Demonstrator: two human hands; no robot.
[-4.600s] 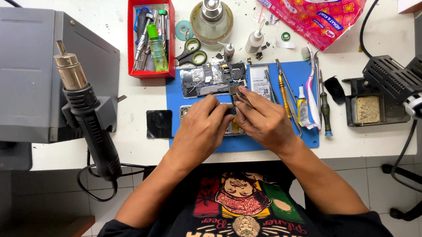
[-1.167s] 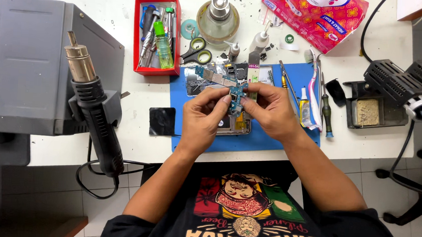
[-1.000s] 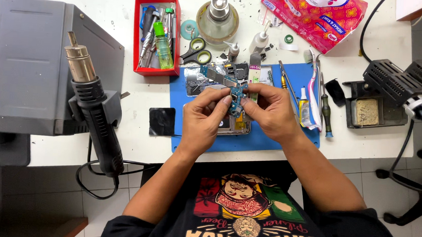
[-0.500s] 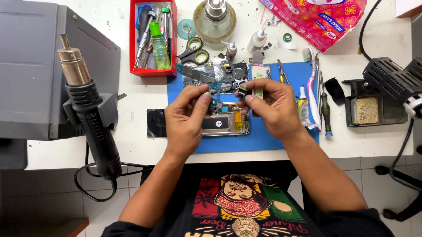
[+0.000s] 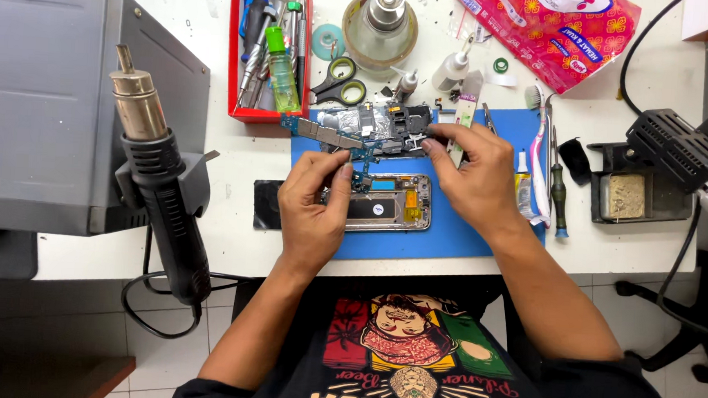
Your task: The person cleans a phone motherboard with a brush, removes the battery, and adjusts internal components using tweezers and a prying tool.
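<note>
I pinch the phone circuit board (image 5: pixel 363 142) between both hands: my left hand (image 5: pixel 311 209) grips its lower end with closed fingertips, my right hand (image 5: pixel 472 175) nips its right edge. I hold it just above the opened phone frame (image 5: pixel 387 201), which lies on the blue mat (image 5: pixel 458 234) on the table (image 5: pixel 232 175).

A crinkled red and pink plastic packet (image 5: pixel 549 26) with a flower pattern lies flat at the far right of the white surface (image 5: pixel 208 165), tilted, partly cut off by the top edge. No screens or signs are visible.
</note>
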